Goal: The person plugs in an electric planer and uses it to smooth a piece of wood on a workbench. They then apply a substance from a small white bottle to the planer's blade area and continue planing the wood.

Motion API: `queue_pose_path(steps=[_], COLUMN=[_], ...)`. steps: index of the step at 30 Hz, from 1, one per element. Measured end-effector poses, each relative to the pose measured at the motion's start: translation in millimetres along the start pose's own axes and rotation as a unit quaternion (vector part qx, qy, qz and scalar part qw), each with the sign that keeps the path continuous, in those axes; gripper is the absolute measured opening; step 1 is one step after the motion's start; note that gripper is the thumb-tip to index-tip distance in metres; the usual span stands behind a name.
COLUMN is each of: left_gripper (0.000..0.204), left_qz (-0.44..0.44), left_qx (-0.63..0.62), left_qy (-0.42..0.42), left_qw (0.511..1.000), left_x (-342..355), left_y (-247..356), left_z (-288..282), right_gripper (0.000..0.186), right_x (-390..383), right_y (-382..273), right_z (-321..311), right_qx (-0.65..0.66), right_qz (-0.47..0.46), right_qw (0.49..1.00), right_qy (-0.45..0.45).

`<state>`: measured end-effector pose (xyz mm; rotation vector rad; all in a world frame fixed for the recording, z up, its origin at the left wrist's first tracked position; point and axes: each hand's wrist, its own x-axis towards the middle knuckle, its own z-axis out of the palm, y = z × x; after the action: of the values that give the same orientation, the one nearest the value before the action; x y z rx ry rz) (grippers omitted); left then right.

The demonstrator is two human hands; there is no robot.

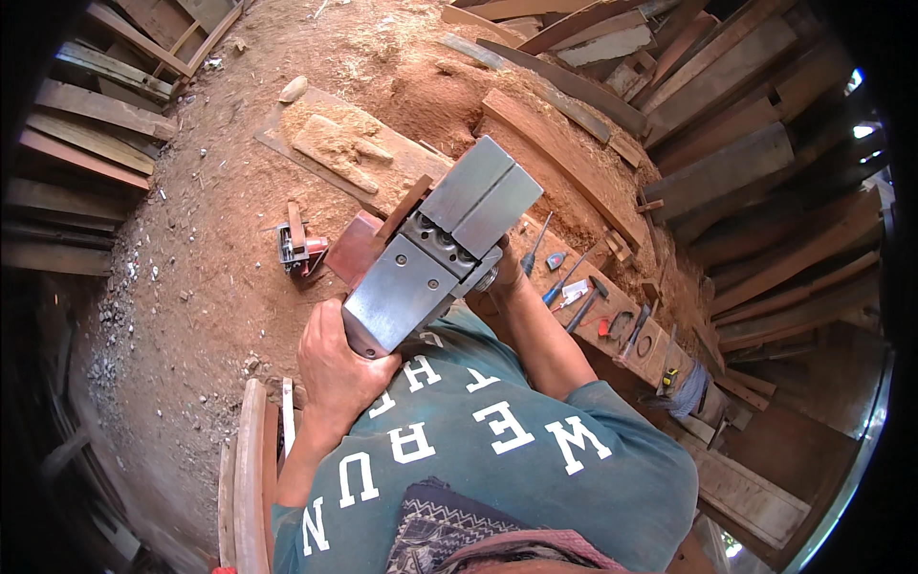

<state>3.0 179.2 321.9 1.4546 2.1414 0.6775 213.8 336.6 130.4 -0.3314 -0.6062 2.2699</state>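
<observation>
A metal-soled electric hand planer (397, 297) is held up in front of my chest, its flat grey sole turned toward me. My left hand (335, 359) is closed around its near lower end, thumb across the edge. Behind the planer's right side is my right hand (509, 275); most of its fingers are hidden, but it grips the body there. The cutter slot with round recesses shows between the two sole plates. A reddish flat piece (356, 247) and a narrow brown strip of wood (404, 207) show beside the planer's left edge; I cannot tell whether they touch it.
A red and silver power tool (301, 251) sits on the dirt floor to the left. Beyond lies a sawdust-covered board (349, 143). At right, a wooden bench (622, 354) carries screwdrivers, a hammer (588, 304) and a tape measure (669, 378). Stacked planks (727, 143) line both sides.
</observation>
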Motion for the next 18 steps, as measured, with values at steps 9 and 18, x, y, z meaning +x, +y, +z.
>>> queue_pose_path(steps=[9,18], left_gripper=[0.068,0.067], left_qz=[0.025,-0.11], left_qx=[0.031,-0.248], left_qy=[0.022,-0.126], left_qw=[0.999,0.954], left_x=[-1.2,38.4], left_y=[-0.3,-60.0], left_z=[-0.7,21.1], right_gripper=[0.087,0.084], right_x=[8.7,27.3], right_y=[-7.8,-17.5], right_z=[3.2,50.2], right_qx=[0.004,-0.131], right_qz=[0.032,0.15], right_qw=[0.999,0.976], right_qy=[0.018,0.087])
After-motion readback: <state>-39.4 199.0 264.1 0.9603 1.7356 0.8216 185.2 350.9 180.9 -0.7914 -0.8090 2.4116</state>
